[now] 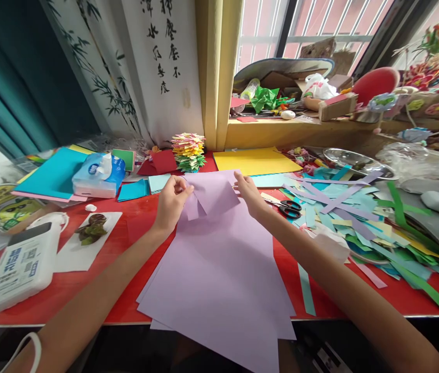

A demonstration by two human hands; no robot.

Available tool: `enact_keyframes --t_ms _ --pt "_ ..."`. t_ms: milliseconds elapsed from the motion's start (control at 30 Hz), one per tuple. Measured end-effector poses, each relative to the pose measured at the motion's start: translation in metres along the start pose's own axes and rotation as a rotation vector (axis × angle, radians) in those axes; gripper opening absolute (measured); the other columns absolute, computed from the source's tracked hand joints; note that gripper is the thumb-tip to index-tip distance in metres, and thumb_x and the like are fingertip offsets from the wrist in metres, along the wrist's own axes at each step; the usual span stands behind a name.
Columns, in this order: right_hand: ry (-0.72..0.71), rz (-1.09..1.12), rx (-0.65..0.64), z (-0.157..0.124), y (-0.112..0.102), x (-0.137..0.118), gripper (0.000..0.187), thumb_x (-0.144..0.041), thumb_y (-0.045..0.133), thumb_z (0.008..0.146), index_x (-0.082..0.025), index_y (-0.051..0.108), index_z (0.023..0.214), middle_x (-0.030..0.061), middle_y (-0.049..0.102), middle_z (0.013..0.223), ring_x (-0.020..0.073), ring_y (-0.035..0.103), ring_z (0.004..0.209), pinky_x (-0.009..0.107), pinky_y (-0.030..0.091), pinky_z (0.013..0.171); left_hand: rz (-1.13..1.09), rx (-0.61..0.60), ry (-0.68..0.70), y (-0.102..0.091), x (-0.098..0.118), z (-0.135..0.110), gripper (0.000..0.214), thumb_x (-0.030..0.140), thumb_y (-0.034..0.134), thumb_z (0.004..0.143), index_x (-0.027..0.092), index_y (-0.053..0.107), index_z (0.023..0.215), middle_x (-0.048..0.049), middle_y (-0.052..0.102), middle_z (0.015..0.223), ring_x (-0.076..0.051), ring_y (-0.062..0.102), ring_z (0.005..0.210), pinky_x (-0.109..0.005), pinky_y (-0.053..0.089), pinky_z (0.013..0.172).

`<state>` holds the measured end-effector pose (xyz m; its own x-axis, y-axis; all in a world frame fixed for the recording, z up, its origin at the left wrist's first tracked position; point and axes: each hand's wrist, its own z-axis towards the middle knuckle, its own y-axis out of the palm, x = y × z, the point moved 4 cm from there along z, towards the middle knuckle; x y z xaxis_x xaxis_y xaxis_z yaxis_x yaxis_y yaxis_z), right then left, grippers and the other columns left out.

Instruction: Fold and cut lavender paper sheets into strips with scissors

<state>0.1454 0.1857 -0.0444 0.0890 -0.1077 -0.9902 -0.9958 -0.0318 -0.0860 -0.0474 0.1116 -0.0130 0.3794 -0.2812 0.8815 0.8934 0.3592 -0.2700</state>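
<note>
A small piece of purple paper [221, 194] is held up in front of me, above larger purple sheets [219, 280] stacked on the red table. My left hand [173, 202] pinches its left side, where a narrower purple flap or strip hangs below the fingers. At the right edge, my right hand [248, 192] has its fingers closed on the paper; part of that grip is hidden. Scissors with black handles [287, 207] lie just right of my right hand. Behind the paper stands a tower of folded coloured paper [189, 152].
Cut paper strips [339, 207] are heaped at the right, near a metal bowl [359, 163]. Yellow paper [256, 161] lies at the back. To the left are a tissue pack [99, 175], a white device [21, 267] and a dark leafy item [92, 230] on white paper.
</note>
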Motion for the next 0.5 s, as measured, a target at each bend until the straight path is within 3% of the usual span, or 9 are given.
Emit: enact_keyframes --t_ms 100,167,333,400,500 --pt "0.154 0.219 -0.219 -0.019 0.010 0.005 0.045 -0.057 0.041 0.079 -0.017 0.048 0.099 0.0131 0.057 0.105 0.0209 0.059 0.092 0.029 0.051 0.073 -0.117 0.107 -0.003 0.000 -0.001 -0.005 0.022 0.030 0.051 0.075 0.021 0.031 0.072 0.0051 0.037 0.068 -0.005 0.036 0.044 -0.020 0.032 0.042" --pt "0.168 0.335 -0.323 -0.030 0.019 0.006 0.040 -0.055 0.043 0.080 -0.019 0.049 0.096 0.0098 0.060 0.098 0.0187 0.060 0.084 0.028 0.051 0.069 -0.163 0.059 -0.021 0.007 -0.006 -0.009 0.021 0.028 0.050 0.075 0.022 0.031 0.073 0.0064 0.036 0.064 -0.005 0.038 0.040 -0.020 0.032 0.040" --pt "0.089 0.153 -0.147 -0.025 0.016 0.010 0.014 -0.031 0.050 0.079 -0.018 0.054 0.078 0.0032 0.059 0.078 0.0137 0.055 0.066 0.024 0.044 0.057 -0.163 -0.222 -0.114 0.029 -0.017 -0.016 0.017 0.027 0.051 0.076 0.022 0.035 0.079 0.0093 0.041 0.047 -0.009 0.043 0.038 -0.019 0.035 0.040" --pt "0.101 0.107 -0.138 -0.021 0.012 0.011 0.010 -0.026 0.052 0.077 -0.017 0.054 0.074 0.0031 0.058 0.075 0.0132 0.053 0.063 0.024 0.041 0.056 -0.219 -0.193 -0.142 0.027 -0.018 -0.014 0.020 0.032 0.052 0.077 0.023 0.035 0.084 0.0097 0.043 0.045 -0.009 0.042 0.037 -0.019 0.035 0.040" --pt "0.108 0.028 -0.173 -0.022 0.001 0.009 0.006 -0.022 0.056 0.073 -0.017 0.055 0.070 0.0023 0.059 0.072 0.0132 0.053 0.062 0.024 0.039 0.054 -0.268 -0.035 -0.210 0.014 -0.023 -0.006 0.026 0.036 0.052 0.077 0.023 0.037 0.094 0.0108 0.040 0.045 -0.007 0.039 0.036 -0.018 0.032 0.039"
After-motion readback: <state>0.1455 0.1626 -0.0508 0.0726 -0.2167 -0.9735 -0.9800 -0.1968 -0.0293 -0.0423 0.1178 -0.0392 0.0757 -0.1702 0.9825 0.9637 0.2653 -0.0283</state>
